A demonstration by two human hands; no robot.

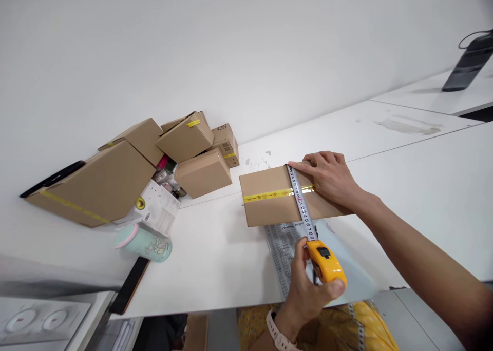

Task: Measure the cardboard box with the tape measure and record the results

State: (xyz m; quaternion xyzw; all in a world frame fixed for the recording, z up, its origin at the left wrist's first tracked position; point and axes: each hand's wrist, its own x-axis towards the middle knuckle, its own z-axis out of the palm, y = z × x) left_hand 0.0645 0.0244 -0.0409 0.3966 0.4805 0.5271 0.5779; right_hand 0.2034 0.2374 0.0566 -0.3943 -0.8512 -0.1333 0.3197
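A brown cardboard box (265, 212) with yellow printed tape along its top lies on the table in front of me. My left hand (304, 297), with a pale watch on the wrist, is closed around a yellow tape measure (327, 264) at the near side of the box. The metal blade (302, 207) runs out across the box top to its far edge. My right hand (333, 181) rests on the box's right part, fingers curled at the far edge, with a fingertip at the blade's end. Printed paper (279, 248) lies partly under the box.
Several cardboard boxes (204, 174) are stacked against the wall at the left. Near them stand a white printed carton (157, 207) and a mint-green tumbler (148, 242) with a pink rim. A dark upright object (468, 63) stands at the far right of the white table (215, 269).
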